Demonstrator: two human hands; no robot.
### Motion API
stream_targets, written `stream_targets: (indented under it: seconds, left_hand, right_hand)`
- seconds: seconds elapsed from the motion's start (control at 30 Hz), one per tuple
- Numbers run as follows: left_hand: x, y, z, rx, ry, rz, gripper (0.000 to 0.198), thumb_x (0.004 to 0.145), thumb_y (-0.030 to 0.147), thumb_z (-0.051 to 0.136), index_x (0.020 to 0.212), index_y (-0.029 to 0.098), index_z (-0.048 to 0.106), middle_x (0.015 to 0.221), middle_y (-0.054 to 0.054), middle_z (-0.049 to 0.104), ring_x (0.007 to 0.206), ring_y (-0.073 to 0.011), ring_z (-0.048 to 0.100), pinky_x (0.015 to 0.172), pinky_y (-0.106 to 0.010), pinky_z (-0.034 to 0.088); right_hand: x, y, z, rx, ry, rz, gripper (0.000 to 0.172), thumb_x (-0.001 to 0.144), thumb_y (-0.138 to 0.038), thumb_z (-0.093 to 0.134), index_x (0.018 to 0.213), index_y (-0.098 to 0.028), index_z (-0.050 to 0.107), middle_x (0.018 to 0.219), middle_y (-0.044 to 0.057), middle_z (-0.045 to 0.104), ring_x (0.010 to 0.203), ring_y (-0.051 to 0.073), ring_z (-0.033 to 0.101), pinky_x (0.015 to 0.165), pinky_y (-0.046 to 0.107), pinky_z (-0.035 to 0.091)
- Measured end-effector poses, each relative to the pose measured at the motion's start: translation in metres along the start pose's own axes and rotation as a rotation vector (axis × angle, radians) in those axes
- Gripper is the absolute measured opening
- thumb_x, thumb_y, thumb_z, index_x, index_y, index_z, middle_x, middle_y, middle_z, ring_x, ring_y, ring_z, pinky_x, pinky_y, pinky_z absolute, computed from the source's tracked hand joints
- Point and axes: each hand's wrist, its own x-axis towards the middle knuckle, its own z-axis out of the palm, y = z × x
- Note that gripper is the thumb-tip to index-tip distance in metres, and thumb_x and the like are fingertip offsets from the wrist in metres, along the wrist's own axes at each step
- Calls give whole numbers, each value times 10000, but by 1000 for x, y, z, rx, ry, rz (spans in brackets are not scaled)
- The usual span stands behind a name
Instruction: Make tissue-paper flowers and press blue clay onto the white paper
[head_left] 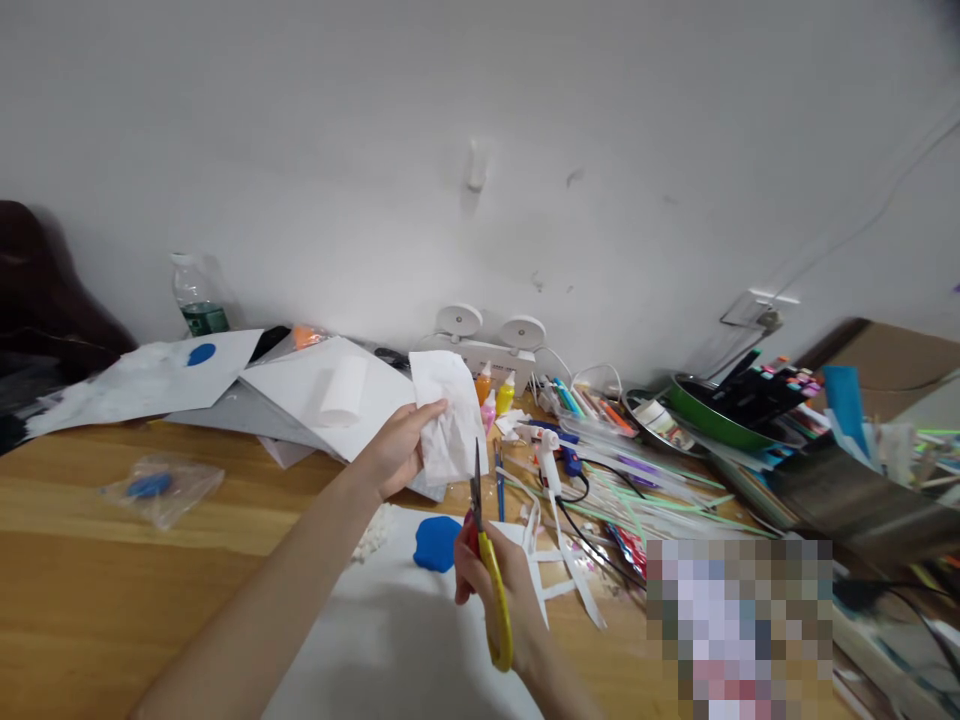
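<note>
My left hand [405, 448] grips a creased piece of white tissue paper [448, 425] by its left edge, thumb on the near face. In my right hand [499, 575] is a pair of scissors [496, 610] with yellow handles, blades pointing up beside the tissue's lower right edge. Whether the blades touch the tissue I cannot tell. Below the hands a white sheet [405, 640] lies on the wooden table, carrying a flat blue blob [436, 543] and, to its left, a pile of small white bits [373, 535].
Papers with a white roll [343, 390] and a bottle [196, 295] stand at the back left. A clear bag [165, 490] holds something blue. Right of my hands are a glue gun [551, 462], loose strips, pens and a green-rimmed pan [712, 412]. Small paint bottles [506, 393] stand behind.
</note>
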Motion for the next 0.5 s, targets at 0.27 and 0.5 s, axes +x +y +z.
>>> stream_targets:
  seconds: [0.27,0.5]
  left_hand:
    - [4,1,-5,-28,20,-27,240,758,157,539,969,57,596,836,-136,690,800,-213,651,753,-304,500]
    - [3,0,-5,6,-17,-46,234,774,175,532,961,53,599,844,-142,690,821,-213,647,759,-289,493]
  right_hand:
    - [0,1,-2,6,-13,-13,157,778,-296,508,685,-172,483,528,-48,467,459,90,464,461,200,390]
    - [0,1,-2,17,-4,-20,154,779,-281,502,673,-175,467,520,-55,445,447,82,448,453,193,380]
